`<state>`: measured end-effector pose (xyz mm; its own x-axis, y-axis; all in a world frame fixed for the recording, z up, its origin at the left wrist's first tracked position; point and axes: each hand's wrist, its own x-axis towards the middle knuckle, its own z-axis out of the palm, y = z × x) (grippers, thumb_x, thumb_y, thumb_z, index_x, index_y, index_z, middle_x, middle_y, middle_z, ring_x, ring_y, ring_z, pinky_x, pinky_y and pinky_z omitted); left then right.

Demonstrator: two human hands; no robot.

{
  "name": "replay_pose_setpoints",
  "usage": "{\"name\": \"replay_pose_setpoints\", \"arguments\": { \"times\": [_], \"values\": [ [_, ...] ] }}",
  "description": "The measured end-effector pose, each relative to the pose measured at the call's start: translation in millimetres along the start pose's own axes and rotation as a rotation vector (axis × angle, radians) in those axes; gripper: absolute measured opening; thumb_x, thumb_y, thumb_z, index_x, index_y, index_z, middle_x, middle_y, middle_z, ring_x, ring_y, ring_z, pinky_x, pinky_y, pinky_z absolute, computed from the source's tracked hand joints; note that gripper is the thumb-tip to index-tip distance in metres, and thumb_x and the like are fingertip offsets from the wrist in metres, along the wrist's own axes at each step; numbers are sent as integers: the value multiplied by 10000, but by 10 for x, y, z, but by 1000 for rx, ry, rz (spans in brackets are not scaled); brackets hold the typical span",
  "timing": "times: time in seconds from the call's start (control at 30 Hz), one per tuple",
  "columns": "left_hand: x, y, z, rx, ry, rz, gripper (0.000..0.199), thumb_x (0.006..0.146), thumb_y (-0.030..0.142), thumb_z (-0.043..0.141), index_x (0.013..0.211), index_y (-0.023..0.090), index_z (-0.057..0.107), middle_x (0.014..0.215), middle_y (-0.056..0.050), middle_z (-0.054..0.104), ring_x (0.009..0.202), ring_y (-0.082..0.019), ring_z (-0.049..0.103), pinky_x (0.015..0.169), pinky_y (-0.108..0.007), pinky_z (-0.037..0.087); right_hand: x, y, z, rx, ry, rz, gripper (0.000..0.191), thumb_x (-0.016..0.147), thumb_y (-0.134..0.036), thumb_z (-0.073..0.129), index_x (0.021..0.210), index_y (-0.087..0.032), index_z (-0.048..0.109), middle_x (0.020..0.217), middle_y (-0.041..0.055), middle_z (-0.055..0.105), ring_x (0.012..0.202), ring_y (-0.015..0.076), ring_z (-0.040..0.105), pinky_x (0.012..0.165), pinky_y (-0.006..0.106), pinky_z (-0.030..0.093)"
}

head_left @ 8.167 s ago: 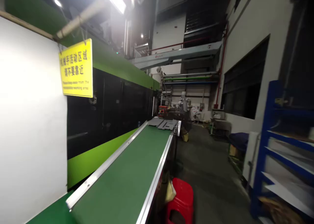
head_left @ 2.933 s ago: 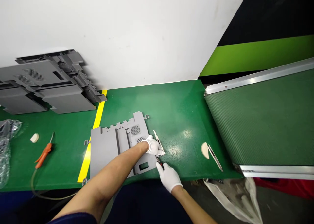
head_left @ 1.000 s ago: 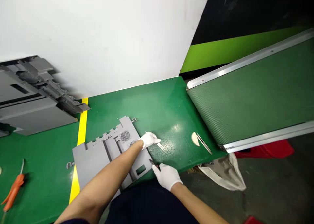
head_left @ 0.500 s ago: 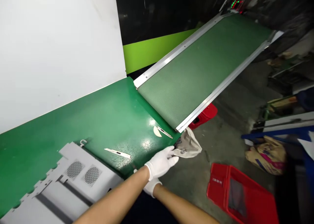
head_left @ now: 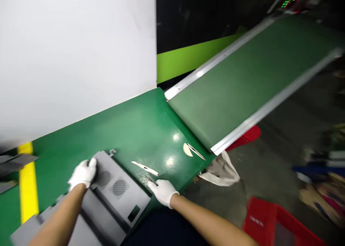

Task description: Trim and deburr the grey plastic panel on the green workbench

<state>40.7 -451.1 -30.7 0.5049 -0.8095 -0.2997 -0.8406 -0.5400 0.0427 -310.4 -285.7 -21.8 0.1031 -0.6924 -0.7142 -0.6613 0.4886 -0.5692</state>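
Note:
A grey plastic panel (head_left: 129, 177) with two round mesh grilles and dark slots lies on the green worktable (head_left: 129, 127). My left hand (head_left: 84, 172), in a white glove, is closed on the panel's far left edge; some of its fingers are hidden. Just right of the panel, my right hand (head_left: 164, 192), also gloved, is closed around a small dark item whose kind the blur hides. A slim white utility knife (head_left: 145, 168) lies beyond the right hand. Farther right, a second knife (head_left: 196, 151) rests beside a cream half-round piece (head_left: 187, 150).
A green conveyor belt (head_left: 242, 84) with metal rails slopes up to the right. An open cloth bag (head_left: 222, 170) hangs at the table's corner. A red bin (head_left: 261, 217) stands on the floor. Dark flat parts (head_left: 16, 163) lie at the left, across yellow tape (head_left: 28, 192).
My left hand has left the cloth bag and moved left onto the grey panel. My right hand has come out from beneath the left arm to beside the panel. The view has swung left.

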Motion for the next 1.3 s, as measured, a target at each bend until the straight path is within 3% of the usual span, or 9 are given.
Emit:
{"name": "replay_pose_setpoints", "arguments": {
  "times": [0.03, 0.1, 0.27, 0.47, 0.67, 0.93, 1.1, 1.23, 1.3],
  "values": [
    [-72, -68, 13, -28, -99, -11, 382, 997, 457, 478, 1029, 162, 718, 1140, -119, 782, 1109, -289, 715, 942, -358, 565, 80, -86, 2, -18, -10, -15, 688, 968, -707, 327, 983, -178, 768, 1046, 200, 779, 1057, 360, 731, 894, 423, 535],
    [-250, -128, 59, -144, -144, 107, 531, 1041, 471, 331, 991, 122, 728, 1104, -190, 764, 1088, -312, 710, 952, -384, 546, 287, -288, 29, -66, -23, -34, 669, 981, -685, 307, 1048, -201, 764, 1081, 176, 780, 1070, 333, 732, 905, 401, 535],
    [-466, -165, 282, -175, -30, 28, 591, 1035, 548, 293, 1194, 162, 711, 1330, -179, 669, 1230, -360, 633, 1035, -475, 497, 819, -867, 236, -222, -82, -85, 684, 993, -653, 278, 1159, -172, 735, 1162, 199, 759, 1121, 346, 713, 942, 421, 529],
    [-571, -237, 375, -200, 27, 83, 561, 1047, 516, 302, 1262, 161, 681, 1357, -164, 653, 1247, -342, 612, 1091, -480, 454, 1024, -1243, 450, -334, -75, -105, 691, 1018, -622, 251, 1130, -121, 714, 1185, 235, 739, 1136, 342, 705, 970, 419, 514],
    [-602, -220, 415, -219, 74, 87, 514, 1050, 485, 348, 1253, 144, 676, 1326, -170, 668, 1270, -342, 592, 1108, -504, 425, 1074, -1419, 454, -345, -81, -88, 687, 1018, -636, 233, 1075, -154, 719, 1131, 217, 757, 1110, 345, 715, 929, 418, 519],
    [-641, -162, 425, -194, 137, 88, 451, 1058, 441, 355, 1197, 168, 686, 1267, -147, 698, 1231, -315, 607, 1076, -459, 421, 1106, -1441, 418, -343, -107, -57, 721, 1001, -667, 217, 1059, -155, 721, 1123, 221, 757, 1102, 368, 713, 916, 446, 518],
    [-659, -184, 429, -214, 120, 83, 451, 1056, 452, 363, 1188, 172, 690, 1268, -143, 700, 1240, -317, 604, 1087, -459, 421, 1246, -1543, 435, -398, -93, -77, 734, 1013, -657, 210, 1082, -134, 720, 1116, 237, 754, 1098, 360, 715, 918, 438, 516],
    [-590, -91, 295, -226, 121, 74, 482, 1045, 491, 389, 1220, 157, 689, 1295, -156, 690, 1262, -328, 595, 1149, -485, 377, 1323, -1519, 486, -459, -73, -124, 690, 1039, -603, 218, 1088, -128, 716, 1070, 235, 765, 1052, 342, 734, 901, 424, 521],
    [-444, 44, 175, -248, 149, 205, 503, 1035, 506, 415, 1302, 157, 659, 1344, -155, 670, 1295, -313, 576, 1180, -460, 351, 1327, -1493, 508, -477, -49, -142, 686, 1042, -604, 223, 1068, -129, 718, 1038, 226, 772, 1027, 340, 742, 876, 414, 529]
  ]
}}
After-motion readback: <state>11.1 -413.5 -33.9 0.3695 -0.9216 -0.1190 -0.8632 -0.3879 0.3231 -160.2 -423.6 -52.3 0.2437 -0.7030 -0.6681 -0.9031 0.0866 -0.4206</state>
